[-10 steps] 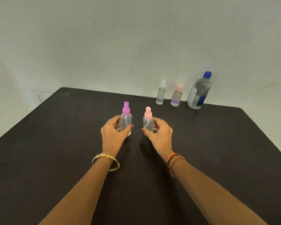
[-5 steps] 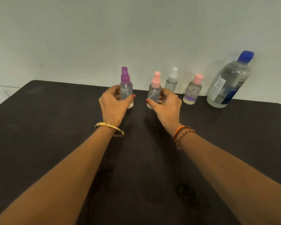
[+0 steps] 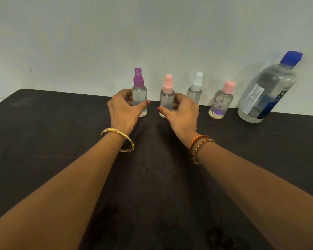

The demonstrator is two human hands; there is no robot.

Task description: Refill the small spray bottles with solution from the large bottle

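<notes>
My left hand (image 3: 124,110) grips a small clear spray bottle with a purple cap (image 3: 139,91), upright on the black table (image 3: 43,141). My right hand (image 3: 182,113) grips a similar bottle with a pink spray cap (image 3: 167,94), also upright. Both stand near the table's far edge. To their right stand a white-capped spray bottle (image 3: 195,89), a short pink-capped bottle with purple flowers (image 3: 221,101), and the large clear bottle with a blue cap (image 3: 268,91), its cap in place.
A pale wall rises right behind the row of bottles. The table's far edge runs just behind them. Faint dark stains mark the near part of the table (image 3: 217,235).
Both hands have carried the purple-capped and pink-capped bottles away from me, to the far row beside the white-capped bottle. The view has shifted closer to the wall.
</notes>
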